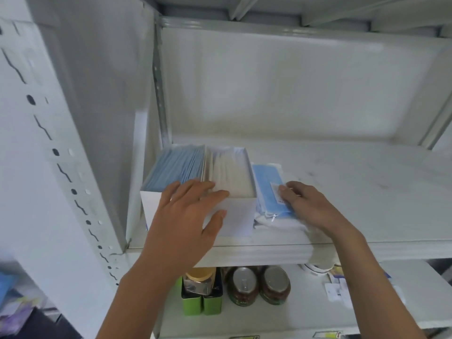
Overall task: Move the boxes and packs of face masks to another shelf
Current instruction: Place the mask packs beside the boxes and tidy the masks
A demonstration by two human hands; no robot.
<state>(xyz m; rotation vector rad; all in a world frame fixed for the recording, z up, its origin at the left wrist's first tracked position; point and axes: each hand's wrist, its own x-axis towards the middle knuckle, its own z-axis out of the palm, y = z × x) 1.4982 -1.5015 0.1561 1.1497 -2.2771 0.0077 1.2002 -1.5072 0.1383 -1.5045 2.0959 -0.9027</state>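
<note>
Left hand point(186, 214) is resting w/ fingers spread and straight, released, over the front top edge of the white mask boxes point(227, 192) at frame center-left. Right hand point(308, 206) is lying flat, fingers relaxed, on the blue mask pack point(266, 182) just right of the boxes. Both are sitting on the white shelf point(342, 182). 2 jars point(259, 285) and green tins point(203, 302) are standing on the shelf below, lower center
</note>
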